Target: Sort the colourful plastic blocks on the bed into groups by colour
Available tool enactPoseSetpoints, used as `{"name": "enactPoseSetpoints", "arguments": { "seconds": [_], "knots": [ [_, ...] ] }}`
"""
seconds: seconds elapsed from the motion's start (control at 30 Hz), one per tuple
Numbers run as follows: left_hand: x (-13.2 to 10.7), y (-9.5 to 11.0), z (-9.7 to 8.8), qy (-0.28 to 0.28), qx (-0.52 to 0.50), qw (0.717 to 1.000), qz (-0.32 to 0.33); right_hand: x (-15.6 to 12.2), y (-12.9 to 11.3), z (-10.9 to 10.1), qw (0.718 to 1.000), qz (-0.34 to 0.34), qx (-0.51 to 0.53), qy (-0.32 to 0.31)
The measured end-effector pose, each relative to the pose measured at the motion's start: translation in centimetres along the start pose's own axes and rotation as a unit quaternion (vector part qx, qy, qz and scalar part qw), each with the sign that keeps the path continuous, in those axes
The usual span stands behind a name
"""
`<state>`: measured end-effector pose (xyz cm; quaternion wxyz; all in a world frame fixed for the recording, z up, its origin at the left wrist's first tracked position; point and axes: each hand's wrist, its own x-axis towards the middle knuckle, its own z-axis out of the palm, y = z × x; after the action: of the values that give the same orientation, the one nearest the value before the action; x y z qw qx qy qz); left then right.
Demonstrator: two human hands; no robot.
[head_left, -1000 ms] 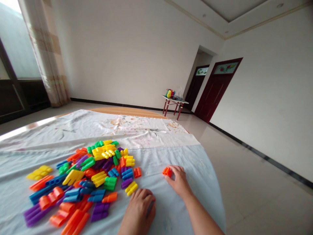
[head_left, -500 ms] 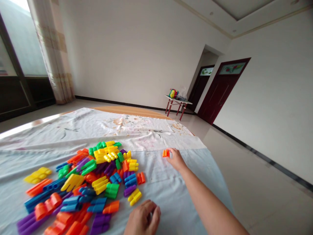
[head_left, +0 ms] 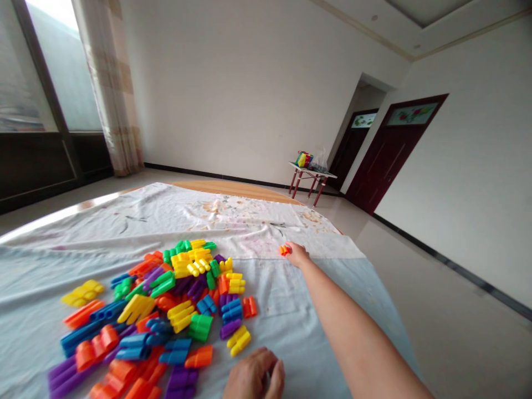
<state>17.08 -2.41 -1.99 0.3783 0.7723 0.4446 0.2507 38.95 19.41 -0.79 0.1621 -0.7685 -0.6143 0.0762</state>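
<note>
Far out on the cloth, my right hand (head_left: pixel 298 253) is closed on a small orange plastic building block (head_left: pixel 285 250), gripping it by its right end. The rest of the block sticks out to the left of the fingers. My left hand (head_left: pixel 254 376) rests low on the cloth near the bottom edge, its fingers loosely curled and the thumb apart. Nothing shows in it, though the palm is hidden. Just beyond it lies a yellow block (head_left: pixel 239 340). To its left spreads a heap of orange, blue, green, purple and yellow blocks, among them a green block (head_left: pixel 201 327).
A blue and white floral cloth (head_left: pixel 286 327) covers the round table, whose wooden edge (head_left: pixel 233 189) shows at the back. Across the room stands a small side table (head_left: pixel 312 171) with a colourful bag (head_left: pixel 305 159) on it. A dark red door (head_left: pixel 394 149) is at the right.
My right hand has moved slightly farther out with the orange block, which now looks turned. The whole view has shifted a little. My left hand stays by the heap.
</note>
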Motion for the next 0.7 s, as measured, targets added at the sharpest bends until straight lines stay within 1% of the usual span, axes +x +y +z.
{"name": "enactPoseSetpoints", "arguments": {
  "seconds": [0.1,0.17,0.23,0.3,0.37,0.4,0.43,0.5,0.6,0.7],
  "knots": [
    [-0.1,0.4,-0.1,0.008,-0.004,1.0,-0.004,-0.6,-0.2,-0.9,1.0,-0.004,0.021,0.019],
    [-0.3,0.6,-0.1,0.015,-0.008,1.0,-0.01,-1.8,-0.7,-1.7,0.998,-0.024,0.042,0.042],
    [-0.4,0.7,0.0,0.021,-0.015,0.999,-0.018,-3.8,-1.5,-2.2,0.994,-0.062,0.068,0.057],
    [-0.4,0.7,0.1,0.027,-0.022,0.999,-0.021,-6.8,-2.6,-2.3,0.988,-0.113,0.094,0.052],
    [-0.4,0.7,0.2,0.03,-0.024,0.999,-0.017,-10.5,-3.7,-1.9,0.975,-0.175,0.132,0.032],
    [-0.4,0.7,0.2,0.032,-0.023,0.999,-0.013,-12.3,-4.2,-1.5,0.957,-0.223,0.184,0.018],
    [-0.4,0.7,0.2,0.036,-0.021,0.999,-0.009,-14.1,-4.7,-1.1,0.94,-0.255,0.225,0.007],
    [-0.5,0.7,0.1,0.043,-0.02,0.999,0.004,-16.8,-5.5,-0.1,0.919,-0.282,0.277,-0.004],
    [-1.0,1.1,-0.1,0.037,-0.013,0.999,0.033,-18.9,-6.0,1.3,0.91,-0.284,0.303,-0.001],
    [-1.7,1.7,-0.1,0.03,0.028,0.997,0.068,-19.2,-6.0,1.9,0.907,-0.298,0.298,0.014]
  ]
}}
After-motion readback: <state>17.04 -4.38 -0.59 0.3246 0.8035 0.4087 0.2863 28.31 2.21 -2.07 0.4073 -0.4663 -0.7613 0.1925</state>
